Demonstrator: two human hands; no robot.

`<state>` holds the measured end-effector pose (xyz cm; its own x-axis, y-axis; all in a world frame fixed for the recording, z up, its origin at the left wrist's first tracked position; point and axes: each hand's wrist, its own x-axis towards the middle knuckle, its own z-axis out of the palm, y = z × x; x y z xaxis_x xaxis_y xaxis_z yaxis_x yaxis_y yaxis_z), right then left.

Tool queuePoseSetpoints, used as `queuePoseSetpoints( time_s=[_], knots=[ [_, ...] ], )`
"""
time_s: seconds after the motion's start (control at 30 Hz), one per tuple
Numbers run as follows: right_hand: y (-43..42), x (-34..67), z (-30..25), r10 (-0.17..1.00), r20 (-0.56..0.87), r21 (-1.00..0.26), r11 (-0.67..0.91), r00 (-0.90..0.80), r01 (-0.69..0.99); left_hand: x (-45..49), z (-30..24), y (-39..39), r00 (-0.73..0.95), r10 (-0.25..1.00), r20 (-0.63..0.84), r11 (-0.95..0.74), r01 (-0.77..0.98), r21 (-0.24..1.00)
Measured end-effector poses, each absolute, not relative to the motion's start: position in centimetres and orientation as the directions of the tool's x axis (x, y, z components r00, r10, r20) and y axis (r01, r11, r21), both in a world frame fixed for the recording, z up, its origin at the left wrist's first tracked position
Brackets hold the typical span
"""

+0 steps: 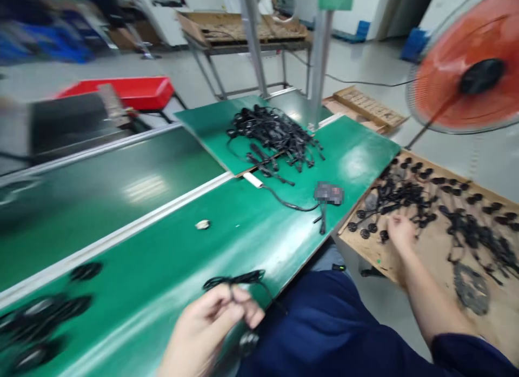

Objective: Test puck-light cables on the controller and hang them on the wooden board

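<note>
My left hand point(219, 323) is closed around a coiled black cable point(239, 278) above the front edge of the green bench. A round black end piece point(248, 342) hangs below the fingers. To the right, my right hand point(401, 231) reaches into a heap of short black cables point(399, 193) on a cardboard-covered tray point(438, 269). Its fingers are blurred and partly lost against the dark parts, so I cannot tell if they grip anything. A small dark box point(328, 193), blurred out, lies on the bench, joined by a lead to a white plug-like piece point(253, 179).
A large pile of black cables point(275, 131) lies on a raised green board point(203, 120). More coiled cables point(40, 317) are at the near left. A metal post point(320, 68) rises behind the bench. An orange fan point(466, 68) stands at the right. A red bin point(138, 93) is beyond.
</note>
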<state>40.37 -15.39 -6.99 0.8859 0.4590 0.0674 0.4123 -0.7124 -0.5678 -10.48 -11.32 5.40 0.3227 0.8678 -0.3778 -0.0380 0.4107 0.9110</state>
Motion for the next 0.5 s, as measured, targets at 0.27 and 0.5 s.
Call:
queuePoseSetpoints(
  time_s=[0.27,0.5],
  knots=[
    [-15.1,21.2,2.4,0.948,0.313,-0.796,0.297,-0.060,0.527,-5.4,6.3,-10.2,0.229,0.910,-0.345,0.411,-0.396,0.821],
    [-14.1,13.7,2.3,0.795,0.474,-0.708,0.600,-0.379,0.373,-4.0,5.2,-11.0,0.183,0.949,-0.258,0.317,-0.543,0.778]
  ],
)
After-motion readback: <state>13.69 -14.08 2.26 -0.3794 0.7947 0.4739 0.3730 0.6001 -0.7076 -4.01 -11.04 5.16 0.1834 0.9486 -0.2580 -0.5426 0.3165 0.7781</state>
